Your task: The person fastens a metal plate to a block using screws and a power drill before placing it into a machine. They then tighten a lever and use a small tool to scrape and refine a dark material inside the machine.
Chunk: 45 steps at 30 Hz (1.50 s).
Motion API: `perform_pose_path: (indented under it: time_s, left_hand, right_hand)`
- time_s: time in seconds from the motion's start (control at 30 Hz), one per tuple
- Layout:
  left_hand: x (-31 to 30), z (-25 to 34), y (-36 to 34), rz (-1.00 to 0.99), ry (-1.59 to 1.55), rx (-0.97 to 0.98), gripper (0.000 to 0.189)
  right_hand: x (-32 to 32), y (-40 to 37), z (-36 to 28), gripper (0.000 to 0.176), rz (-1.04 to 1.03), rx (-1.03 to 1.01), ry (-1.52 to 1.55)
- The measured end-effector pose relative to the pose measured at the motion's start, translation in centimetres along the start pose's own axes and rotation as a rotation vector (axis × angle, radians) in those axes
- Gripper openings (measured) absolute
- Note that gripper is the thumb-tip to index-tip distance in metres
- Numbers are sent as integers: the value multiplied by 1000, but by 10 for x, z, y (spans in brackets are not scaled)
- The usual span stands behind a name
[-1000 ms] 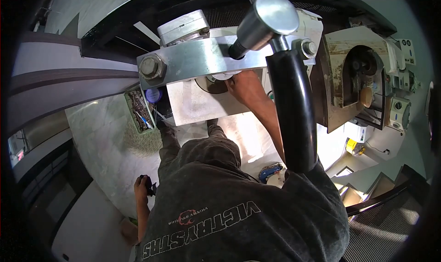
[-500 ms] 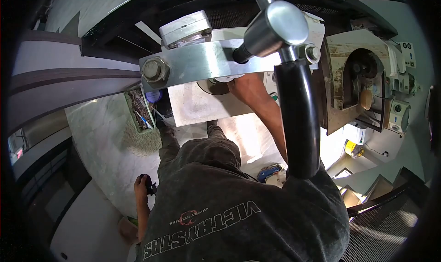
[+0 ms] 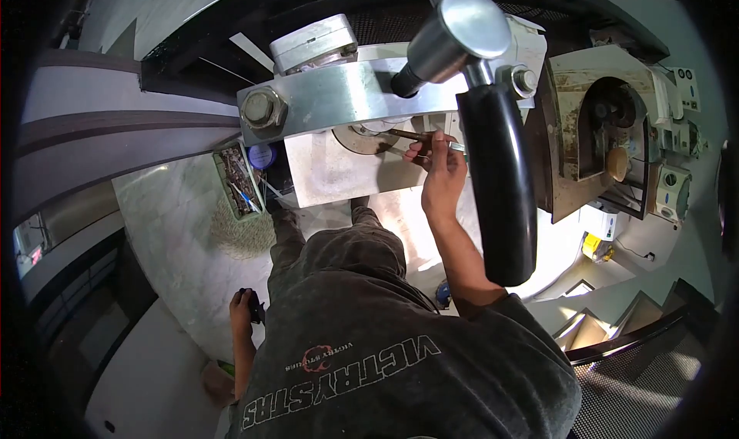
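Observation:
My right hand point(image 3: 445, 179) is closed around a thin tongs-like tool point(image 3: 403, 133) with two slim prongs. Its far end reaches toward a round brownish disc point(image 3: 360, 141) set in a white machine top point(image 3: 315, 170). Whether the prongs grip anything is hidden by a thick metal bar point(image 3: 339, 93) and small pale parts above the disc. Low on the left, my left hand point(image 3: 241, 310) hangs beside my body, its fingers wrapped round a small black object point(image 3: 255, 307) whose kind I cannot make out.
A black lever handle point(image 3: 499, 185) on a steel hub stands close in front, right of my right hand. Left are a green tray point(image 3: 258, 200) of small pieces and a blue lid point(image 3: 262, 156). At right is an open stained machine point(image 3: 568, 123); a white box point(image 3: 312, 43) lies behind.
My right hand has drawn back from beneath the metal bar, toward me and to the right. Now the fingers and the tongs-like tool show. My left hand stays low at the side.

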<state>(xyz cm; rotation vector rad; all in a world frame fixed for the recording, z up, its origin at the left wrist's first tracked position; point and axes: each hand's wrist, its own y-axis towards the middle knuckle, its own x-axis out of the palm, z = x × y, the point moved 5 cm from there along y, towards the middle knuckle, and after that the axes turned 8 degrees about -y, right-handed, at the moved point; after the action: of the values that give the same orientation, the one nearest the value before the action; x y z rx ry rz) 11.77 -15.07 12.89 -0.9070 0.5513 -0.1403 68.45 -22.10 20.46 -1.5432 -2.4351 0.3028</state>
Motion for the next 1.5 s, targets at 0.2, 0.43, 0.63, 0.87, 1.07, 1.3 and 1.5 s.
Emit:
perform_pose_path:
  time_s: [0.2, 0.43, 0.63, 0.87, 1.07, 1.3, 1.5]
  left_hand:
    - [-9, -9, 18, 50, -58, 15, 21]
    - [-4, -22, 11, 87, -161, 56, 18]
    - [-5, -55, -1, 26, -144, -30, 18]
    - [-13, -52, 5, 32, -172, -23, 19]
    - [-4, -17, 13, 7, -276, -8, 37]
    - [66, 89, 16, -315, -887, 59, 42]
    - [151, 225, -53, -747, -1059, 174, 56]
  right_hand:
    - [4, 18, -17, 29, -47, -219, -289]
    - [36, 40, -5, 19, -527, -301, -462]
    - [36, 57, 21, 20, -615, -307, -893]
    - [41, 69, 39, 19, -627, -234, -523]
    - [12, 20, -4, 37, -56, -265, -336]
    - [-7, 1, 7, 40, 31, -103, 21]
    - [34, -47, -18, 42, -318, 99, 200]
